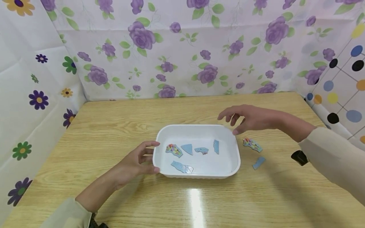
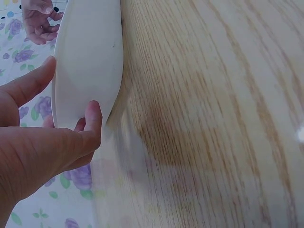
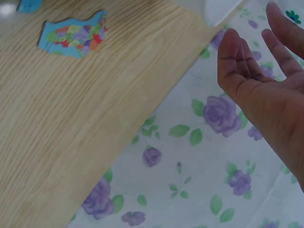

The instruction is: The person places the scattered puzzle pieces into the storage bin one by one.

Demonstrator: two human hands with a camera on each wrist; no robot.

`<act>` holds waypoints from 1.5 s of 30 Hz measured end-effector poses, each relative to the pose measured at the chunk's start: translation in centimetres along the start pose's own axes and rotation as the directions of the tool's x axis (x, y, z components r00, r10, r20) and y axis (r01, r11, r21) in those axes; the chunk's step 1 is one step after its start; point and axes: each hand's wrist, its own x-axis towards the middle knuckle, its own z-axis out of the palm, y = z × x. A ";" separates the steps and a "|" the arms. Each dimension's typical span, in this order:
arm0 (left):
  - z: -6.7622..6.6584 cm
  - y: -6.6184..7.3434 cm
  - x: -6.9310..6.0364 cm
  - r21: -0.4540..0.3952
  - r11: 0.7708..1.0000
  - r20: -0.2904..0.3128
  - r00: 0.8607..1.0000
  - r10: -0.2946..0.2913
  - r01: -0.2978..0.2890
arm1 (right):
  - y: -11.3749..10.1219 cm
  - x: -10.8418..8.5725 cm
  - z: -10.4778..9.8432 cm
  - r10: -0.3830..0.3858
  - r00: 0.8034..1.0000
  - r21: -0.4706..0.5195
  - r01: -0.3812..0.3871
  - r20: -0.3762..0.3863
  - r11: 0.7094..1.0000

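A white plastic tray (image 1: 196, 172) stands on the wooden table with several flat, irregular pieces in it that look like puzzle pieces. One is multicoloured (image 1: 174, 150); the others, such as the triangular piece (image 1: 187, 148), are light blue. My left hand (image 1: 144, 160) holds the tray's left end, thumb and fingers spread along its outer wall (image 2: 88, 61). Above the tray's far right corner hovers my right hand (image 1: 246, 117), fingers loosely bent, with nothing in its grasp. To the right of the tray lie a multicoloured piece (image 1: 252, 144) and a small blue piece (image 1: 259, 162).
The wooden table (image 1: 114, 126) reaches back to a purple-flowered cloth (image 1: 188, 63). Side cloths hang left (image 1: 25, 126) and right (image 1: 348, 91). A small black object (image 1: 299, 157) shows beside the right sleeve.
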 end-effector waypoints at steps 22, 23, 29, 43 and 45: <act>0.0 0.0 0.0 0.003 1.000 -0.008 1.000 -0.005 0.005 | 4.6 -3.0 -2.1 0.113 0.993 0.078 -0.115 0.026 0.990; 0.0 -0.1 0.0 0.002 1.000 -0.007 1.000 -0.004 0.004 | 4.8 -3.1 -2.1 0.122 0.992 0.086 -0.125 0.038 0.989; 0.0 0.0 0.0 0.005 1.000 -0.008 1.000 -0.005 0.005 | 5.7 -3.4 -1.8 0.192 0.974 0.110 -0.205 0.118 0.973; 0.1 0.2 -0.1 0.007 1.000 -0.008 1.000 -0.012 0.012 | 8.1 -4.3 -0.5 0.201 0.971 0.180 -0.223 0.131 0.958; 0.1 0.2 -0.1 0.008 1.000 -0.007 1.000 -0.015 0.015 | 8.3 -4.3 -0.2 0.198 0.972 0.187 -0.218 0.124 0.958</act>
